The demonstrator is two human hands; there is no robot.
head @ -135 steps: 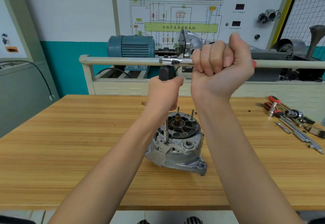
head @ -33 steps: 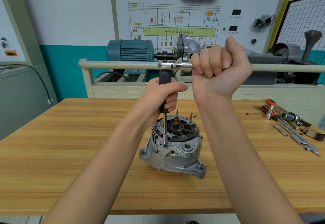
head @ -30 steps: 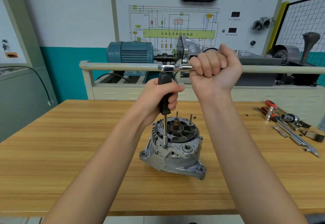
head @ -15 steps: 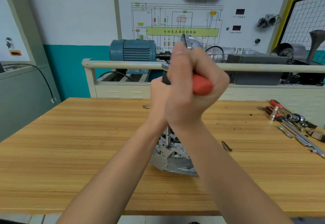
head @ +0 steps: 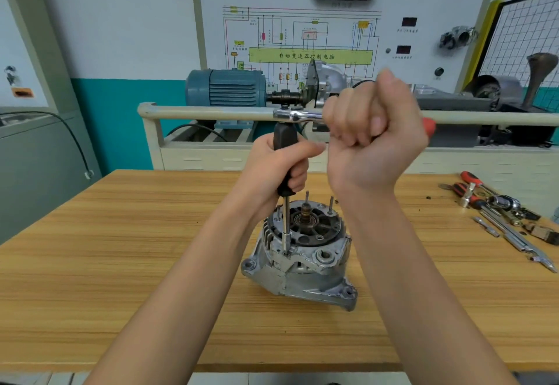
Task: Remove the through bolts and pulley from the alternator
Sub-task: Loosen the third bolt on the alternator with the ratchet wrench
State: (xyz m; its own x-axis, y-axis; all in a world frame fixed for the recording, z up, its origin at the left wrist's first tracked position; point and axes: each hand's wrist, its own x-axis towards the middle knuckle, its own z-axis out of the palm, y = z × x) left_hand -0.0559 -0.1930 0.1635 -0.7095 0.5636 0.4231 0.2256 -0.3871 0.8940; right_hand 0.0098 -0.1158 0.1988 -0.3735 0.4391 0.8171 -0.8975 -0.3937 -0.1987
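A silver alternator (head: 298,266) stands on the wooden table (head: 121,263), its open end up. Two thin bolts (head: 330,204) stick up from its far rim. A black-handled driver (head: 284,158) stands upright, its steel shaft set into a bolt hole at the alternator's near-left rim. My left hand (head: 272,170) grips the black handle. A chrome ratchet (head: 298,115) with a red grip sits across the driver's top, pointing right. My right hand (head: 372,139) is curled in a fist round the ratchet's handle, blurred with motion.
Several hand tools (head: 499,218), red-handled screwdrivers and sockets among them, lie at the table's right. Behind the table runs a cream rail (head: 211,112) with a blue motor (head: 227,86) and a wiring-diagram board (head: 302,37) beyond it. A grey cabinet (head: 36,158) stands at left.
Half a second ago my right fist with the ratchet handle was swung toward me over the alternator. It now points right again. My left hand kept its hold on the driver.
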